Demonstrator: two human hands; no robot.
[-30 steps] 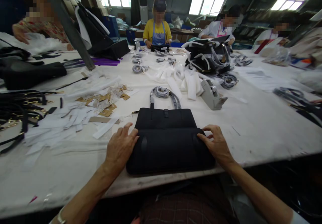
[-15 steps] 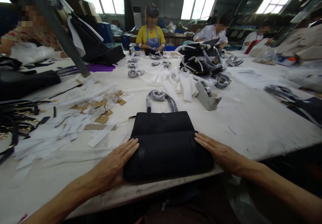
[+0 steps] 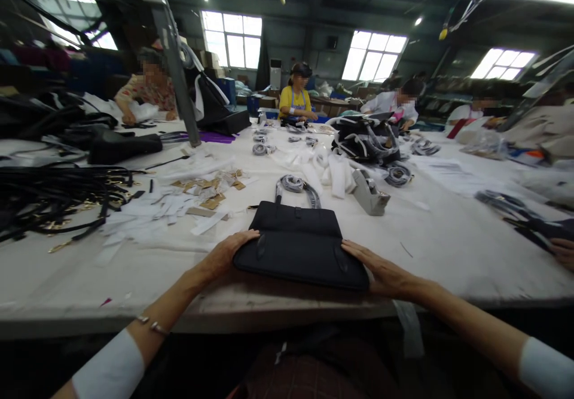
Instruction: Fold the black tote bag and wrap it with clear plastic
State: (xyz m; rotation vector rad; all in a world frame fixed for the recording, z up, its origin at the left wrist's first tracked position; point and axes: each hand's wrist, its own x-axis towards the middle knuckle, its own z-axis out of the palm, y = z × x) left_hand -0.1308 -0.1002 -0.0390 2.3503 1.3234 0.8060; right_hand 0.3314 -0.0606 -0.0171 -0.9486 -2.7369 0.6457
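A black handbag (image 3: pixel 293 258) lies at the table's near edge, its flap side towards me and a fold across its middle. My left hand (image 3: pixel 231 253) grips its left side, fingers along the top surface and the thumb hidden. On the opposite side my right hand (image 3: pixel 373 265) holds the right edge, with its fingers also laid over the top. The bag's front edge looks slightly raised, with shadow beneath it. Beyond the bag lies its plastic-wrapped handle (image 3: pixel 313 197), and a wrapped coiled strap (image 3: pixel 292 183) rests there too.
A grey tape dispenser (image 3: pixel 370 194) stands behind the bag to the right. White paper strips (image 3: pixel 150 204) and brown card pieces (image 3: pixel 214 200) litter the left. Black straps with gold clasps (image 3: pixel 67 198) pile farther left. Wrapped black bags (image 3: pixel 365 139) stand at the back; several co-workers sit around the table (image 3: pixel 448 255).
The view has tilted up and swung left, showing more of the room and my forearms. Both hands stay on the handbag, whose near edge now appears lifted.
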